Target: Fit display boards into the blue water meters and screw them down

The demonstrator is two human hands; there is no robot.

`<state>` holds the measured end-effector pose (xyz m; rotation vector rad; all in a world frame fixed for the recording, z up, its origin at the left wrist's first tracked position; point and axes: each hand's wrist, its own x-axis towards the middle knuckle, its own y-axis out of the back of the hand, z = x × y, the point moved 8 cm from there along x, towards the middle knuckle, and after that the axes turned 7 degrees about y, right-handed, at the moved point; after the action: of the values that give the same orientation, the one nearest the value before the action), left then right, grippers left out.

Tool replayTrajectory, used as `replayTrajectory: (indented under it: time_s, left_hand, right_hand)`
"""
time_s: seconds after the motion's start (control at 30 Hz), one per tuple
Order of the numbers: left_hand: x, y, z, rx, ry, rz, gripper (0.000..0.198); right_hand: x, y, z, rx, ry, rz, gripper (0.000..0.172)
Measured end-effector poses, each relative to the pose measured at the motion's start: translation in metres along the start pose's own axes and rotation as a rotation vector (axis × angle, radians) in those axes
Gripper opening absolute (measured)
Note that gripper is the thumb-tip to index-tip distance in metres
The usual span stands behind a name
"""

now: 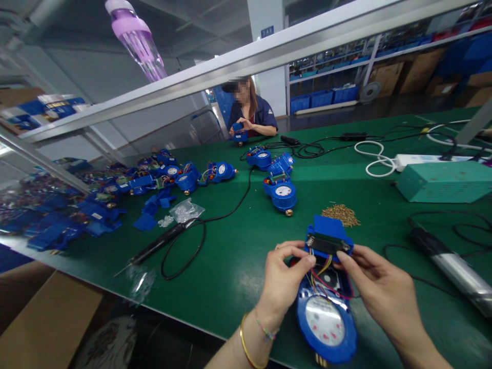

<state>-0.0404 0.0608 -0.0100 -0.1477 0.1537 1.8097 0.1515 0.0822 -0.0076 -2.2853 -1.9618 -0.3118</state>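
In front of me lies a blue water meter (325, 323) with a round white dial, its upper compartment uncovered. Red, yellow and other thin wires (326, 277) run from that compartment to a blue meter cover (328, 230) with a dark strip and small screws along its near side. My left hand (284, 277) pinches the cover's left end between thumb and fingers. On its right end, the thumb and fingers of my right hand (378, 282) are closed too. The cover is tilted up above the meter body. A heap of brass screws (341, 214) lies just behind it.
More blue meters (282, 190) stand further back, with a large pile (96, 205) at left. A black electric screwdriver (161, 241) and clear plastic bag (186, 210) lie left. At right are a silver-black power screwdriver (453, 266), green box (446, 182) and cables. A co-worker (251, 110) sits opposite, holding a meter.
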Motion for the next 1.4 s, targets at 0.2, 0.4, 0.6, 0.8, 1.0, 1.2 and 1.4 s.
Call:
replayTrajectory:
  time_s: [0.2,0.4,0.6,0.8,1.0,1.2,1.4]
  left_hand:
    - [0.0001,0.0007,0.001,0.005,0.019,0.006,0.008]
    - [-0.0013,0.0002,0.0033,0.005,0.006,0.0,0.008]
    - [0.0005,-0.0002,0.0016,0.035,0.004,-0.025,0.011]
    - [0.0004,-0.003,-0.0016,-0.016,0.02,-0.062,0.014]
    - [0.0015,-0.0052,-0.0049,-0.047,0.05,-0.088,0.019]
    - [0.002,-0.0067,-0.0035,-0.066,0.069,-0.11,0.016]
    - [0.0033,-0.0077,-0.0001,-0.04,0.066,-0.143,0.02]
  right_hand:
    - [0.0002,0.0005,-0.004,-0.008,0.024,0.005,0.03]
    - [-0.0006,0.0007,-0.0087,-0.007,0.049,0.019,0.029]
    - [-0.0018,0.0004,-0.008,-0.008,0.017,0.025,0.032]
    - [-0.0017,0.0003,-0.0087,-0.011,0.019,0.023,0.033]
    - [-0.0021,0.0003,-0.0055,-0.001,0.012,0.02,0.033]
    - [-0.0024,0.0026,-0.0055,-0.028,0.01,0.027,0.033]
    - [-0.0028,0.0031,-0.0015,-0.006,-0.018,0.031,0.035]
